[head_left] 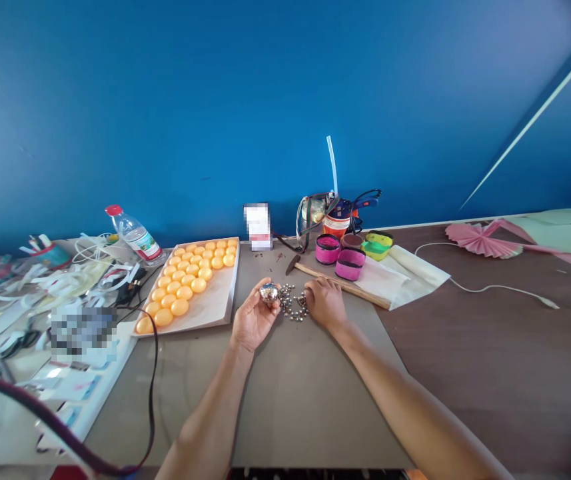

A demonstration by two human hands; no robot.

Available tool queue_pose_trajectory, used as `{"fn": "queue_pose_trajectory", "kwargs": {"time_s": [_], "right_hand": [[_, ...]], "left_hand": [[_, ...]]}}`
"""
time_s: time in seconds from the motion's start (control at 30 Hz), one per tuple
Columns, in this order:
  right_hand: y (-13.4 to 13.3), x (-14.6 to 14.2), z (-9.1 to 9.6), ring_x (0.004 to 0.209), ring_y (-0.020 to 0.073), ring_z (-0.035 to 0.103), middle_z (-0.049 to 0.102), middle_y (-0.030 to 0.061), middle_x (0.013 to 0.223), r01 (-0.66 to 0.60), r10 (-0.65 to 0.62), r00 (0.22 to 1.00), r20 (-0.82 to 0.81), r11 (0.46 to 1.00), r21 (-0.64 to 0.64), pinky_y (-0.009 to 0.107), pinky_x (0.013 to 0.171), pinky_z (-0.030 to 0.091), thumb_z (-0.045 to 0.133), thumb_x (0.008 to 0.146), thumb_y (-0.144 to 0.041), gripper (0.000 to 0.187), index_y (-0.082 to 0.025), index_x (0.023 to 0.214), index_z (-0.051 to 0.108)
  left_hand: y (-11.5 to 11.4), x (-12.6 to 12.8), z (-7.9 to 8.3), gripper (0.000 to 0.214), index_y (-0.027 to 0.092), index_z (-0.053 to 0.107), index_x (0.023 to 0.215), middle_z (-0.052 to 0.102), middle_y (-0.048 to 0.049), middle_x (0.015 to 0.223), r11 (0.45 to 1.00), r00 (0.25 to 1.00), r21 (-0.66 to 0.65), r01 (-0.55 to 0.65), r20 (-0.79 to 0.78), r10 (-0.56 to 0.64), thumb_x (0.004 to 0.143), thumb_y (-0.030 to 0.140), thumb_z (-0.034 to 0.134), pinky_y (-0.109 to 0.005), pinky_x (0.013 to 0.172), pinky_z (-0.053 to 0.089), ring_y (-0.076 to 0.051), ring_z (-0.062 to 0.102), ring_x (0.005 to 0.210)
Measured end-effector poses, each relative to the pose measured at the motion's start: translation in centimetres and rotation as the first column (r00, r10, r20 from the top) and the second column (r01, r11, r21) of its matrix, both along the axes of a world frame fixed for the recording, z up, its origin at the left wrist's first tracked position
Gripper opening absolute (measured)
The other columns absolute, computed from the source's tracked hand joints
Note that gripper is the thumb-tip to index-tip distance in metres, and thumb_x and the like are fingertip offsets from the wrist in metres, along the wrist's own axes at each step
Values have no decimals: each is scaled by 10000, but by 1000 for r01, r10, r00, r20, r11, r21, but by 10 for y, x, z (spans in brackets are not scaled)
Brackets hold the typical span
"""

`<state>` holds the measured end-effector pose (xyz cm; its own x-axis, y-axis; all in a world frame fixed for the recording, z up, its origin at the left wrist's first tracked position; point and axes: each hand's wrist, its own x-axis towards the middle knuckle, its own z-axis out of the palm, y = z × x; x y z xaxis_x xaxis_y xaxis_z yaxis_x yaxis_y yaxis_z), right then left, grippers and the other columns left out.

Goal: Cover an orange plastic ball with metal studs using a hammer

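Note:
My left hand (pixel 254 325) is closed round a shiny silver ball (pixel 268 291), which faces up between thumb and fingers. Its surface looks bumpy, as if set with small metal studs. Just right of it, small silver studs (pixel 294 308) lie scattered in a loose cluster on the grey mat (pixel 305 387). At the cluster's right edge rests my right hand (pixel 326 303), its fingers curled down to the mat. Whatever its fingertips pinch is hidden. Beyond it a hammer (pixel 345 283) lies with its wooden handle slanting behind the hand.
To the left stands a shallow box (pixel 218 303) with rows of orange balls (pixel 180 307). Behind it a bottle (pixel 135 235) leans among cables. Pink and green tubs (pixel 350 263) sit at the back right near white cloth (pixel 418 277). A black cable (pixel 154 393) loops at the left front.

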<state>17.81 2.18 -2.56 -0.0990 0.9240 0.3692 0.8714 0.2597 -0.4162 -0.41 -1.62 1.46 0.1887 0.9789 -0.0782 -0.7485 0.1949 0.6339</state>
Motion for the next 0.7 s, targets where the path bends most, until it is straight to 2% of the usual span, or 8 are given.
{"fn": "queue_pose_trajectory", "kwargs": {"time_s": [0.23,0.47,0.7], "right_hand": [[-2,-3,4,879,188,486,600,64,872,-64,64,998,5,998,-15,298,771,274,431,876,-293,238,-200,814,641],[-2,-6,7,875,180,492,600,50,871,-99,100,995,27,994,-45,286,744,277,464,863,-324,218,-212,816,645],[-2,-6,5,875,178,495,601,54,868,-107,108,994,23,993,-41,285,736,278,457,870,-326,226,-205,810,640]], "left_hand": [[0,0,-2,287,172,586,1011,611,-108,1011,1000,1000,20,13,-13,-13,738,250,625,-244,587,420,-114,543,662],[2,2,-2,287,165,594,996,610,-84,880,1000,1000,11,5,-6,-5,746,300,634,-218,552,395,-82,484,598],[3,2,-3,283,156,590,979,597,-76,836,999,1000,47,16,-22,-15,756,326,629,-215,541,381,-73,457,565]]}}
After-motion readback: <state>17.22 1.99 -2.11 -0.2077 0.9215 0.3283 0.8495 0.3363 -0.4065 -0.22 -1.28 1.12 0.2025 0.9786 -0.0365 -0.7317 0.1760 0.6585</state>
